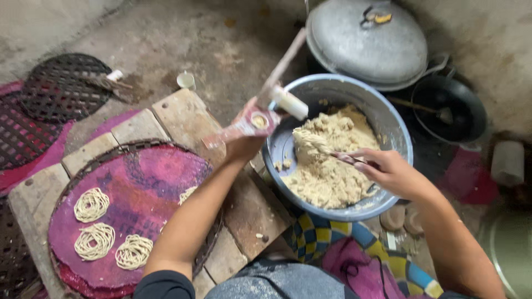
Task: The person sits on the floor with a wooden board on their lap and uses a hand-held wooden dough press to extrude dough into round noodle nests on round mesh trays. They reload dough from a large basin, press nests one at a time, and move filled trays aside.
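Observation:
My left hand (244, 145) grips a pink wooden noodle press (258, 120) held up beside the bowl, its round barrel opening showing dough inside and a white plunger sticking out. My right hand (388, 169) holds a spoon (332, 152) loaded with a lump of pale dough, over a blue-grey bowl (396, 130) full of the same crumbly dough (332, 166). The spoon's tip lies just right of the press. To the left, a round woven tray covered with pink cloth (138, 188) bears several coiled noodle nests (94, 241).
The tray rests on wooden planks (183, 116). Behind the bowl stands a large pot with a grey metal lid (368, 41), and a black pan with a ladle (454, 108) beside it. Dark woven mats (61, 86) lie at far left. A small white cup (187, 81) sits on the floor.

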